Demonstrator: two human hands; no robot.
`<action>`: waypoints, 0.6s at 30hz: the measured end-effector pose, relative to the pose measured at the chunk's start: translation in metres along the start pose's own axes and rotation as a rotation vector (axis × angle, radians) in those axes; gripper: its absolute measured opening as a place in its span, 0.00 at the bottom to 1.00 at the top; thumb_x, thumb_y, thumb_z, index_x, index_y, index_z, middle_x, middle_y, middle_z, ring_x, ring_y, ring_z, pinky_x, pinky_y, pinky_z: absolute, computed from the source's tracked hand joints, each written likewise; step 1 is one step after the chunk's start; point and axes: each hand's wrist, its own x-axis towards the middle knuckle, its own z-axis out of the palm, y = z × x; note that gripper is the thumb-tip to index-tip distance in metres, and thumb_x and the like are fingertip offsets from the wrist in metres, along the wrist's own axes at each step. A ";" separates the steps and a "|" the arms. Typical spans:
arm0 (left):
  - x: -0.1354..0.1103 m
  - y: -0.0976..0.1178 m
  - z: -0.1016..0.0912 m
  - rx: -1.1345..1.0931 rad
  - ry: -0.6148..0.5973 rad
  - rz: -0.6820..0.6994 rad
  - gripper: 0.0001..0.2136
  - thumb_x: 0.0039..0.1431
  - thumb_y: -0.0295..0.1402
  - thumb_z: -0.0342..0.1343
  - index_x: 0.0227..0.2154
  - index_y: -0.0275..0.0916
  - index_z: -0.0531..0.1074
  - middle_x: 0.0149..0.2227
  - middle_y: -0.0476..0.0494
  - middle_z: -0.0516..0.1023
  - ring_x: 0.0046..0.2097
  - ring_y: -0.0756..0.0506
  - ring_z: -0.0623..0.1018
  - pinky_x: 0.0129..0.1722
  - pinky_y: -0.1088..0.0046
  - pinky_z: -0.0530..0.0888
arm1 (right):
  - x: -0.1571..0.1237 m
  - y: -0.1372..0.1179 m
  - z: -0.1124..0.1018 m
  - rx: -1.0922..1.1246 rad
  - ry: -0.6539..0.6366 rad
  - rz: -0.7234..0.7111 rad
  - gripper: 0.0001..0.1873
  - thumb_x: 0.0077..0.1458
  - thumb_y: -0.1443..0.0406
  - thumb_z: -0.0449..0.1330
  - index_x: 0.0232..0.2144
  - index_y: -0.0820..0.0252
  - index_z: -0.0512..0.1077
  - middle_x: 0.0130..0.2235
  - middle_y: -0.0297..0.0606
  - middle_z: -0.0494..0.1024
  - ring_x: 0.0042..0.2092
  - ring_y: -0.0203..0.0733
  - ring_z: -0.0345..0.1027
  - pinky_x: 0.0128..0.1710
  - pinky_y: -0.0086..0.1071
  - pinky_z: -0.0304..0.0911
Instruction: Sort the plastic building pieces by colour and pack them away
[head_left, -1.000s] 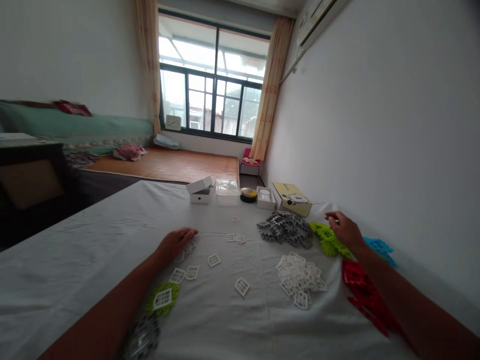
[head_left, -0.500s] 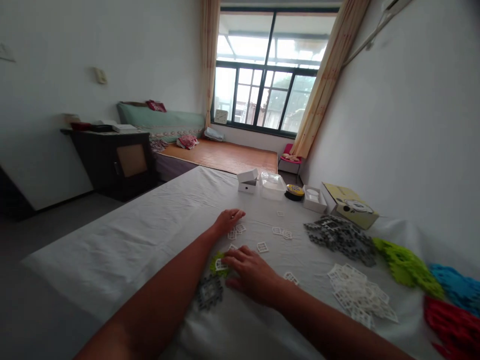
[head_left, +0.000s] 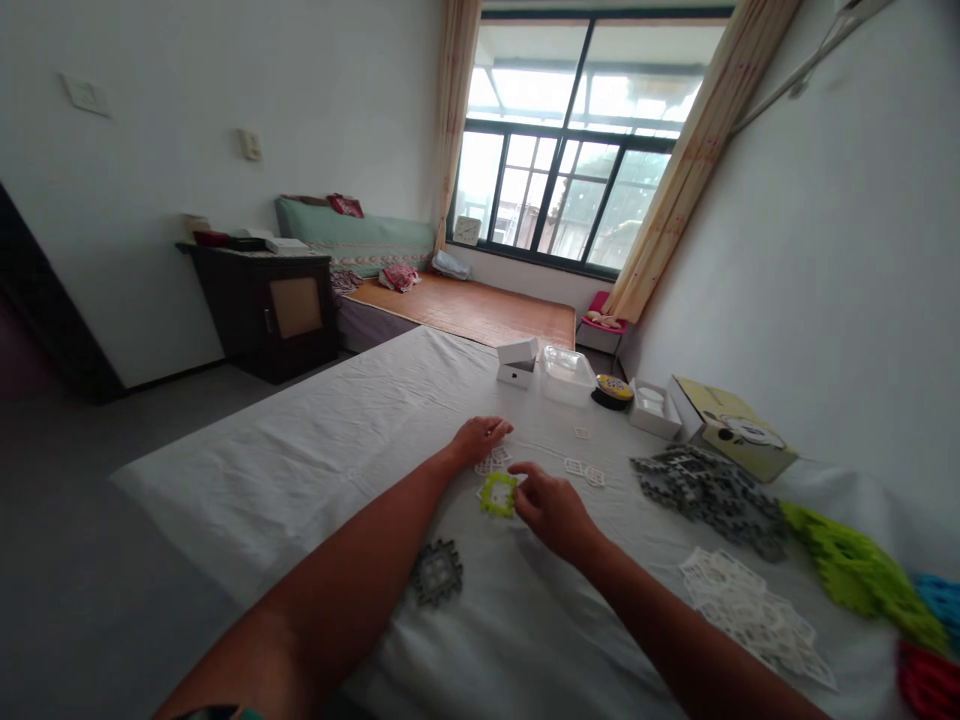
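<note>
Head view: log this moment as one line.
right hand: pinching lime-green toothed frame | left hand: beside white lattice pieces | gray toothed square: on cloth

Your right hand [head_left: 555,512] holds a lime-green notched square frame [head_left: 487,496] by its right edge. Your left hand [head_left: 480,440] sits by white lattice window pieces [head_left: 484,466]. Gray notched square [head_left: 438,573] near left forearm; white lattice pile [head_left: 750,612] off right.

Green plastic frame [head_left: 488,495], wrinkled matt cloth [head_left: 352,430].
</note>
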 end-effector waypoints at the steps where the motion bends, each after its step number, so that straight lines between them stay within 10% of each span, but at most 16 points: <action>1: 0.000 0.000 0.000 0.001 0.001 -0.004 0.19 0.61 0.41 0.43 0.36 0.38 0.78 0.37 0.44 0.82 0.39 0.46 0.77 0.40 0.76 0.71 | 0.000 0.004 -0.003 0.020 -0.012 0.040 0.15 0.54 0.67 0.52 0.44 0.59 0.69 0.25 0.31 0.77 0.26 0.36 0.69 0.29 0.28 0.60; 11: 0.000 0.007 -0.005 -0.007 -0.014 -0.002 0.23 0.60 0.46 0.41 0.36 0.37 0.78 0.36 0.44 0.81 0.39 0.45 0.77 0.40 0.74 0.71 | -0.024 0.027 -0.045 0.227 0.003 0.145 0.09 0.51 0.64 0.55 0.35 0.59 0.72 0.25 0.31 0.75 0.26 0.34 0.67 0.28 0.27 0.61; 18: 0.005 0.001 -0.009 -0.043 -0.059 -0.093 0.27 0.56 0.55 0.43 0.38 0.38 0.78 0.38 0.44 0.82 0.41 0.41 0.78 0.44 0.71 0.72 | -0.075 0.119 -0.142 0.183 0.272 0.311 0.15 0.51 0.57 0.57 0.36 0.61 0.74 0.27 0.34 0.77 0.28 0.36 0.68 0.28 0.28 0.62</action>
